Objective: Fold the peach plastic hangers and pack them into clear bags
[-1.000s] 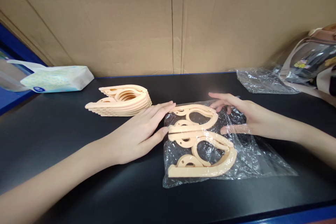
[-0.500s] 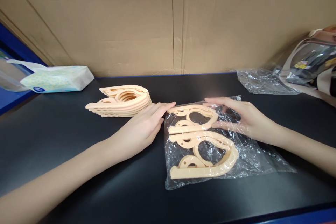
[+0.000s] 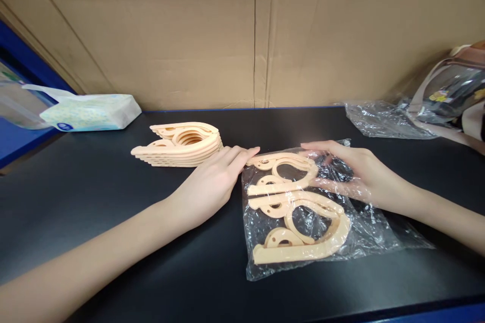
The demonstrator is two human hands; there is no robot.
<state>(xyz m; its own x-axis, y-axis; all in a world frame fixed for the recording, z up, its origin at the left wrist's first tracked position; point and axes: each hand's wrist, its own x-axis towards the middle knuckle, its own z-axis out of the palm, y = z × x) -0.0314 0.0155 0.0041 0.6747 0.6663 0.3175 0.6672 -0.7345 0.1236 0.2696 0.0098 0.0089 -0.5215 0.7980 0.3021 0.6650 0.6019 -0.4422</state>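
Observation:
Two peach-coloured folding clothes hangers, an upper one [image 3: 282,189] and a lower one [image 3: 303,253], lie side by side in a clear plastic bag [image 3: 371,234] on the black table. My right hand [image 3: 350,169] has its thumb and fingers around the rounded end of the upper hanger; whether the fingers are inside the bag I cannot tell. At the bag's upper left corner rests my left hand [image 3: 217,181], its fingers stretched out and touching the upper hanger's end. Behind that hand stands a neat stack of matching folded hangers [image 3: 178,146].
A tissue pack [image 3: 94,111] lies at the back left, close to a blue frame [image 3: 38,141]. Toward the back right are a crumpled clear plastic bag [image 3: 382,118] and a transparent strapped bag [image 3: 450,96]. A cardboard wall [image 3: 182,35] rises along the table's far edge.
The whole view has shifted slightly, so things sit a little further right. The near edge of the bag and the lower hanger are slightly closer to me. Both hands keep their places.

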